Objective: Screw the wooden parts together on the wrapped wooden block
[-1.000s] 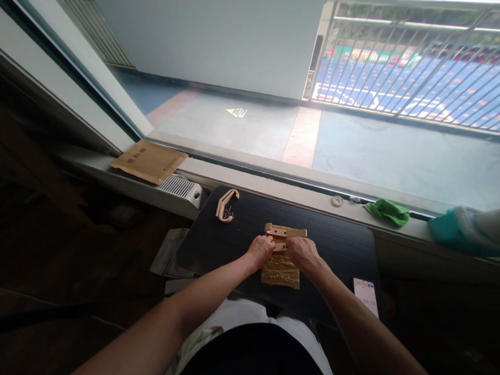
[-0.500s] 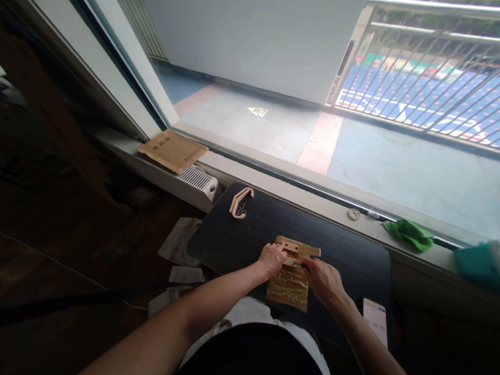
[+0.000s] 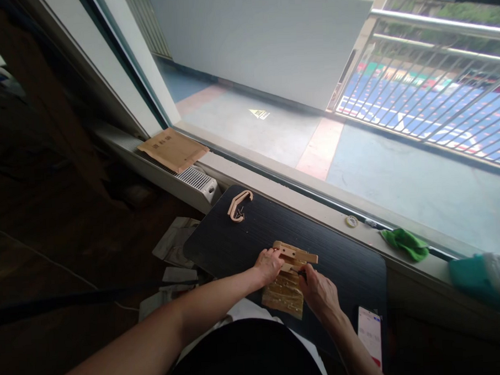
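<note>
On the small black table [image 3: 236, 243] a light wooden assembly [image 3: 296, 254] rests over a yellowish clear packet of parts [image 3: 284, 294]. My left hand [image 3: 268, 266] grips the assembly's left end, fingers curled round it. My right hand [image 3: 318, 290] is closed just below the assembly's right part, pinching a small dark tool or screw that I cannot make out clearly. A curved wooden piece [image 3: 239, 204] with a few small dark screws beside it lies at the table's far left corner.
A phone [image 3: 369, 336] lies at the table's right front edge. On the window sill are a roll of tape [image 3: 351, 221], a green cloth [image 3: 405, 242] and a teal object [image 3: 473, 274]. A cardboard envelope [image 3: 173, 149] sits on the heater; papers lie on the floor at left.
My right hand has slipped back from the wooden assembly toward me and now pinches something small below it. My left hand keeps its grip. The view shifted slightly.
</note>
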Demonstrator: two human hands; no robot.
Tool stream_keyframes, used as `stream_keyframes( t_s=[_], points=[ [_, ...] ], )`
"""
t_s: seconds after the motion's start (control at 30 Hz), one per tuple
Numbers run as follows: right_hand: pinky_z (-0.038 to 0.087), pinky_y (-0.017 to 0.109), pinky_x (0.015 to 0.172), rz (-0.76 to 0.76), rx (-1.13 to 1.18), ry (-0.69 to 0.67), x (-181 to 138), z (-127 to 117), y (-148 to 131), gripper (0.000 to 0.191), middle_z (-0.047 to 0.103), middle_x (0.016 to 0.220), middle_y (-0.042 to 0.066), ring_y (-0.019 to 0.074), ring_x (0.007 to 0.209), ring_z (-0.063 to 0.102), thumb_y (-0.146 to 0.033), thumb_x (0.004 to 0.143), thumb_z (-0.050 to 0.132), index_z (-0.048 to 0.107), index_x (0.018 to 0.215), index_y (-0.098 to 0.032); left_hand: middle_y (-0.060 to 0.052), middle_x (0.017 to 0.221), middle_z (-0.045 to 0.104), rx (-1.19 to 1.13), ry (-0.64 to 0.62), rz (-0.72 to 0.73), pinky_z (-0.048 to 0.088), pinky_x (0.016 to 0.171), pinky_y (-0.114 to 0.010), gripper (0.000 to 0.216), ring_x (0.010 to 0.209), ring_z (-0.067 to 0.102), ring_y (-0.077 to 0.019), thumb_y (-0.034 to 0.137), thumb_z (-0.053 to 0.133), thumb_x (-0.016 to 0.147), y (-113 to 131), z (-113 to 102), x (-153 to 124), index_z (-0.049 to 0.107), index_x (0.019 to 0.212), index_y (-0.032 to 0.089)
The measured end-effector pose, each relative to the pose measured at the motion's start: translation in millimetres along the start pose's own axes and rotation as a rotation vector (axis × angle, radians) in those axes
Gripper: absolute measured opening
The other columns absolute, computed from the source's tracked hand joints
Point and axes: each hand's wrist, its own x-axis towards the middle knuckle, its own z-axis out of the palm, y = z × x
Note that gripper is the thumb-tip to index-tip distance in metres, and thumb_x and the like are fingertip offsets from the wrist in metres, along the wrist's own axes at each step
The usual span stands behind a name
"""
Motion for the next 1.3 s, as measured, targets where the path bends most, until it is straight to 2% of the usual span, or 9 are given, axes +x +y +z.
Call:
stream_keyframes(
  t_s=[0.13,0.4,0.6,0.73,0.83,1.1,1.3],
  points=[
    [0.036,0.023,0.063,0.015,0.09,0.02,1.4,1.8,3.8,0.02,0.067,0.093,0.001,0.0149,0.082,0.063,-0.03,0.086,0.042,0.05,0.103,-0.024,-0.007,0.103,0.059,0.001,0.016,-0.023,0.044,0.079,-0.034,0.018,0.095,0.054,-0.0226,0.022,0.049,0.082,1.0,0.4,-0.6,0.066,0.086,0.02],
    [0.037,0.023,0.067,-0.135,0.207,0.076,8.3,9.3,17.2,0.016,0.065,0.093,0.001,0.0138,0.084,0.06,-0.024,0.086,0.039,0.053,0.095,-0.024,-0.007,0.107,0.058,0.014,-0.034,-0.051,0.044,0.078,-0.034,0.017,0.092,0.055,-0.0225,0.026,0.052,0.079,3.0,-4.0,0.5,0.067,0.084,0.021],
    [0.036,0.024,0.065,-0.082,0.199,0.078,5.4,7.8,15.2,0.015,0.065,0.09,0.001,0.0145,0.081,0.061,-0.025,0.087,0.038,0.052,0.093,-0.023,-0.007,0.107,0.058,0.012,-0.035,-0.047,0.044,0.081,-0.033,0.018,0.094,0.054,-0.0223,0.026,0.054,0.077,2.3,-3.0,1.9,0.068,0.088,0.022],
    [0.036,0.024,0.067,-0.139,0.188,0.074,3.8,1.4,13.6,0.017,0.065,0.096,0.002,0.015,0.086,0.06,-0.024,0.086,0.04,0.052,0.098,-0.023,-0.006,0.107,0.058,0.013,-0.026,-0.05,0.044,0.081,-0.032,0.018,0.094,0.054,-0.0214,0.026,0.053,0.078,2.2,-2.6,1.8,0.068,0.089,0.023],
    [0.036,0.023,0.066,-0.188,0.18,0.051,4.0,-2.5,12.2,0.017,0.065,0.095,0.0,0.0141,0.082,0.061,-0.023,0.086,0.039,0.052,0.096,-0.024,-0.006,0.106,0.058,0.02,-0.028,-0.046,0.044,0.08,-0.032,0.019,0.093,0.054,-0.0218,0.025,0.051,0.079,2.6,-2.9,1.5,0.068,0.087,0.022],
    [0.036,0.023,0.064,-0.104,0.19,0.042,7.4,1.1,9.4,0.014,0.067,0.089,0.002,0.0145,0.079,0.061,-0.026,0.088,0.037,0.05,0.093,-0.022,-0.007,0.105,0.058,0.012,-0.004,-0.05,0.045,0.078,-0.033,0.019,0.093,0.055,-0.0224,0.026,0.052,0.079,2.9,-2.1,0.8,0.068,0.088,0.022],
    [0.036,0.025,0.065,-0.161,0.126,0.05,6.6,-9.6,9.2,0.021,0.067,0.093,0.001,0.0165,0.083,0.062,-0.028,0.085,0.043,0.055,0.102,-0.025,-0.007,0.106,0.058,0.006,-0.001,-0.045,0.045,0.08,-0.034,0.02,0.093,0.054,-0.0221,0.026,0.051,0.08,2.2,-0.3,-0.2,0.068,0.089,0.022]
  ],
)
